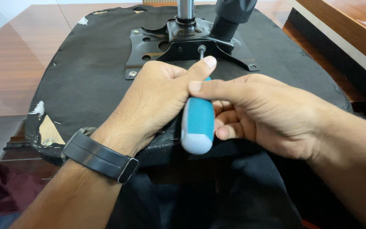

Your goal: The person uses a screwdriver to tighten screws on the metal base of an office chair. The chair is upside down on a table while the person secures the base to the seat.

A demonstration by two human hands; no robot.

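Seen from above, over an upturned chair seat (90, 80) covered in black fabric, resting partly on a lap and partly toward a reddish-brown wooden floor (9, 59). Held between both hands, a screwdriver (198, 123) with a teal handle and a pale grey butt cap. Long axis running almost straight away from the body, tilted only slightly: butt end nearest the camera and low in view, thin metal shaft emerging past the thumb and pointing up and away toward the black metal mounting plate (149, 51) bolted to the seat's underside. Tip set at a screw (201, 48) on that plate, just in front of the chrome gas-lift column (186, 10); whether fully seated in the screw head, cannot tell. Left hand (157, 99), wearing a dark band watch (100, 156) at the wrist, curled closed around the forward part of the handle, thumb stretched along the top toward the shaft. Right hand (259, 112) closed on the handle from the right side, forefinger laid across the top touching the left thumb, lower fingers tucked under the teal grip. Another bolt (132, 74) visible at the plate's near left corner. Torn fabric with bare wood showing at the seat's left edge (47, 129).
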